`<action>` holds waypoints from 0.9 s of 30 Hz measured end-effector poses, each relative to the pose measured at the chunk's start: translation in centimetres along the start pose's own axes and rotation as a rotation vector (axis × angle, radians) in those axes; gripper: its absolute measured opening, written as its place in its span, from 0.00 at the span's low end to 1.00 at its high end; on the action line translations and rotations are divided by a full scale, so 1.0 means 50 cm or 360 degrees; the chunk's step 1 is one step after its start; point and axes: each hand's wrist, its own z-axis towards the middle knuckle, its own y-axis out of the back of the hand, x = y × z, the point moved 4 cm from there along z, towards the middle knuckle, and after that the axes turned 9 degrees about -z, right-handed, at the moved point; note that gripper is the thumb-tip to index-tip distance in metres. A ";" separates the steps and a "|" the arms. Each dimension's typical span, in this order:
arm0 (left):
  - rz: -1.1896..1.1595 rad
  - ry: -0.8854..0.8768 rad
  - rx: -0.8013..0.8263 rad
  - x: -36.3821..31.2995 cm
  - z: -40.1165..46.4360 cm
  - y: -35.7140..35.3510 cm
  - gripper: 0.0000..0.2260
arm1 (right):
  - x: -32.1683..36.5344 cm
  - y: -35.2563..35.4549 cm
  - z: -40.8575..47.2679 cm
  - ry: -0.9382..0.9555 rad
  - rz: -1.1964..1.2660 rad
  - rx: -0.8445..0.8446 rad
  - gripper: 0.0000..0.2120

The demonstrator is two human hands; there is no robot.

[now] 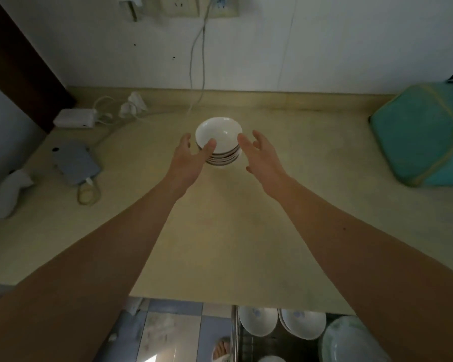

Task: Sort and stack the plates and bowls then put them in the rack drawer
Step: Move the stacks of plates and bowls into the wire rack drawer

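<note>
On the beige stone countertop [246,231], near the back wall, a stack of small white ceramic bowls with dark bands on the outside [219,142] is standing upright, and the person is reaching for it with both bare arms. The left hand [187,163] is lying against the left side of the stack: its thumb is touching the near rim of the top bowl and the other fingers are spreading around the left edge, loosely, not closing on anything. The right hand [262,158] is hovering just beside the right side of the stack, with the fingers straight and apart from each other; whether the fingertips are touching the bowls cannot be told.

Below the front edge of the countertop, the open metal rack drawer [237,333] is showing two white bowls with a blue mark [282,321] and a pale green plate [350,340] standing on edge.

At the left side of the countertop, a white rectangular power adapter [74,118], a grey-blue flat device with a cable [76,163] and a crumpled white cloth [8,194] are lying well apart from the stack. At the right, a turquoise fabric bag with yellow trim [421,137] is resting near the wall.
</note>
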 end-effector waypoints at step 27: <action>-0.0591 0.0057 0.0406 -0.027 -0.096 -0.052 0.18 | -0.019 0.049 -0.106 -0.0095 0.0625 0.0050 0.18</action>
